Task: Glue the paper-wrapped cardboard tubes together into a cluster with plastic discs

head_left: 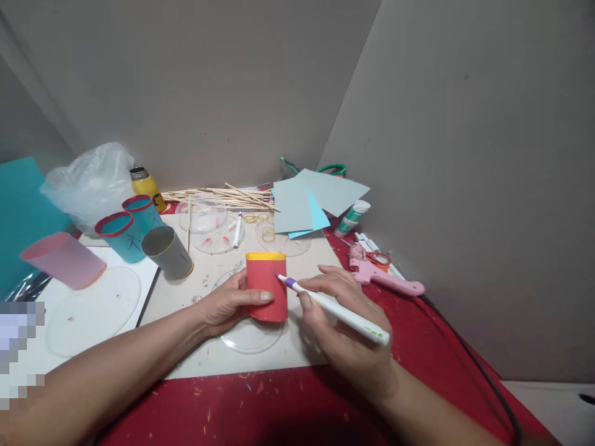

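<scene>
My left hand (237, 302) is wrapped round a red paper cup (264, 279) with a yellow rim, its thumb lying across the front. The cup is held above a clear round plastic lid (253, 339). In my right hand (346, 316) is a white marker (344, 311) with a purple tip end, pinched between thumb and fingers. The marker's tip is at the cup's red side, near the upper right; whether it touches I cannot tell for sure. I see no clear drawn mark on the cup.
Left are two teal cups (124, 238), a grey cup (168, 254) and a pink cup (65, 261). Wooden sticks (214, 197), a yellow bottle (147, 186) and grey paper sheets (292, 207) lie at the back. A pink glue gun (390, 280) with a cord lies right.
</scene>
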A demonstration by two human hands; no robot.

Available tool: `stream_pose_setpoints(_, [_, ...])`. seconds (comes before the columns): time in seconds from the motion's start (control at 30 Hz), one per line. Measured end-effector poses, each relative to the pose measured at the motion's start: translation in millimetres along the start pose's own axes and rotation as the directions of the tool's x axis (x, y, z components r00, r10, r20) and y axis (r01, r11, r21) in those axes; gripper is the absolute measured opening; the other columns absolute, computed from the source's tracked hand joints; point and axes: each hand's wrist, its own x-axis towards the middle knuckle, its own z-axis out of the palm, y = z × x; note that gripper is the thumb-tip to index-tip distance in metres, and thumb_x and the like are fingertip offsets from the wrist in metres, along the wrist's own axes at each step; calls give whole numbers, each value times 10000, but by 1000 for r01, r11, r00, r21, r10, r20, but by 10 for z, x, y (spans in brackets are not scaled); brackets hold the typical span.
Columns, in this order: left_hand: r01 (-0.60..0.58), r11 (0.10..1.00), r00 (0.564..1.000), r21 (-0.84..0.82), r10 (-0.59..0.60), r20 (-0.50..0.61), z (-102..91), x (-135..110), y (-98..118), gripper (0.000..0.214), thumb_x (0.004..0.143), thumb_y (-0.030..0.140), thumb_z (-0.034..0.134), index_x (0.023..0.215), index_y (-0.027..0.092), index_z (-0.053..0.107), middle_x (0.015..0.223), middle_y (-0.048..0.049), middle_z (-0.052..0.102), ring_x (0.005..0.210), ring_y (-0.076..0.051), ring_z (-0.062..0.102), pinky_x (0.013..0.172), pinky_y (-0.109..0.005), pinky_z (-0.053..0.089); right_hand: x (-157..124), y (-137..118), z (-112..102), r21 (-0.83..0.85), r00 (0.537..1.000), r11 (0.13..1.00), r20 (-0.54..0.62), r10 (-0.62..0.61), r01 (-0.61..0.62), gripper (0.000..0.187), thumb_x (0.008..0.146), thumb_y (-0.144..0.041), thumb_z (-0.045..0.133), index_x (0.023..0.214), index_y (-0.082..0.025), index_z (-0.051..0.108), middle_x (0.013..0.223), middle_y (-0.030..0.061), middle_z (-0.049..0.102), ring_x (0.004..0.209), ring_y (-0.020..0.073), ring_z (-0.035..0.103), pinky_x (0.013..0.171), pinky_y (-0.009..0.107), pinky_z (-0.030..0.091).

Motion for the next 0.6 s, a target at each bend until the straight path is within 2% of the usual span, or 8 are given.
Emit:
stream_pose_setpoints(0.3, [42, 999, 999, 7, -42, 14, 21, -13, 22, 539, 634, 256, 908, 1109, 105, 703, 1014, -117, 709, 939, -229, 642, 919, -357, 450, 19, -34, 19, 25, 1000, 999, 3, -22, 22, 187, 871, -84, 614, 983, -233, 625, 771, -4, 736, 667, 186, 700, 867, 451, 550])
stream_pose_setpoints(0.6, [43, 999, 998, 24, -44, 39, 27, -14, 41, 518, 617, 229, 914, 1069, 107, 693, 981, -102, 703, 893, -213, 635, 862, -334, 449, 9, -53, 29, 58, 998, 998, 54, -21, 18, 190, 858, -77, 603, 966, -225, 653, 774, 8, 757, 662, 185, 713, 844, 439, 541])
